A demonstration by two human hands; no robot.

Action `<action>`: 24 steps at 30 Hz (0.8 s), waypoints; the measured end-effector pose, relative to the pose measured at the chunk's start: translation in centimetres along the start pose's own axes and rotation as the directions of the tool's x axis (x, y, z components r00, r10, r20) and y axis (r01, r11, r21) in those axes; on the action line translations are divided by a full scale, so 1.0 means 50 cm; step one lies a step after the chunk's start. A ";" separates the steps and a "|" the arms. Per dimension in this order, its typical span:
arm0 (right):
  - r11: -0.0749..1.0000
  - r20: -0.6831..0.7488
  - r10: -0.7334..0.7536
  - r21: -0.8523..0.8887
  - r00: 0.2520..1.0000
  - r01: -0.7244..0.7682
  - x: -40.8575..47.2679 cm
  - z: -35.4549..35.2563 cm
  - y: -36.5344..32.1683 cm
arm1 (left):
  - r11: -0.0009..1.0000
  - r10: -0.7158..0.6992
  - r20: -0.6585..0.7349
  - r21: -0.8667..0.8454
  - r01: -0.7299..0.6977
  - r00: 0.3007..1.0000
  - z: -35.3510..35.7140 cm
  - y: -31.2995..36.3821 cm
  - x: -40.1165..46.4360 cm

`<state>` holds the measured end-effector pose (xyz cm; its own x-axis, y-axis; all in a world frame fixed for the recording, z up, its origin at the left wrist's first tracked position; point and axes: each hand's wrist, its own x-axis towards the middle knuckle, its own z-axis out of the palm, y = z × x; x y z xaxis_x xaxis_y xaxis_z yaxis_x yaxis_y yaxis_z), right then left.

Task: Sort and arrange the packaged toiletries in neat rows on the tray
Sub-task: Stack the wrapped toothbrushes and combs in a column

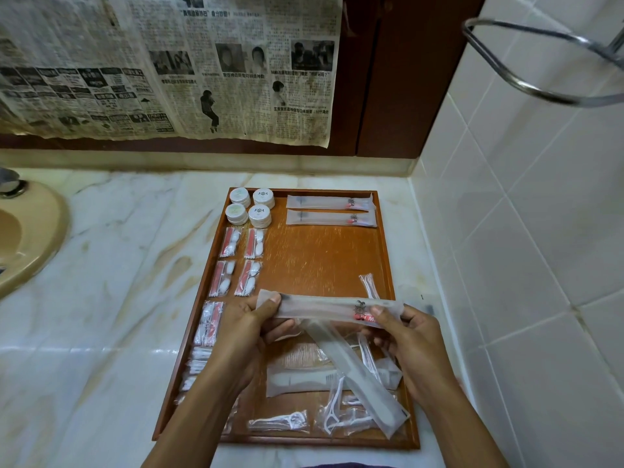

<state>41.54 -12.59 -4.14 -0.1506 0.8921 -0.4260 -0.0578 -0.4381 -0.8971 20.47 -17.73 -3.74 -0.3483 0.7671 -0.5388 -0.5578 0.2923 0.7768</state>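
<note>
A wooden tray (324, 261) lies on the marble counter. I hold a long frosted toothbrush packet (324, 309) level above the tray's middle: my left hand (246, 332) pinches its left end, my right hand (408, 339) pinches its right end by the red print. Two matching packets (331, 211) lie in a row at the tray's far right. Several round white soaps (250, 207) sit at the far left corner. Cotton-swab packets (236, 261) line the left side in pairs. A loose heap of floss picks and packets (341, 393) covers the near right.
A beige sink (23, 238) sits at the left of the marble counter (111, 298). White tiled wall (526, 251) rises just right of the tray, with a metal ring holder (540, 62) above. Newspaper (169, 65) hangs on the back wall.
</note>
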 end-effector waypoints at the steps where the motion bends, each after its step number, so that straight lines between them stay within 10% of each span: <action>1: 1.000 -0.007 -0.001 0.003 1.000 0.001 0.000 0.001 0.000 | 1.000 0.005 0.000 -0.001 -0.005 1.000 0.001 0.000 0.000; 14: 1.000 -0.050 -0.007 -0.015 0.999 0.006 0.002 0.001 0.004 | 0.999 0.053 -0.022 0.012 -0.053 0.998 -0.013 -0.003 0.013; 24: 0.805 -0.044 -0.117 -0.589 0.992 0.069 0.087 -0.019 -0.045 | 0.864 0.164 -0.004 0.483 -0.141 0.987 -0.016 0.074 0.110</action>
<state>41.96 -7.60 -4.09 -0.0988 0.9413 -0.3228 0.5248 -0.2263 -0.8206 15.90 -12.89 -4.08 -0.4376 0.8025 -0.4057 -0.0690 0.4199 0.9050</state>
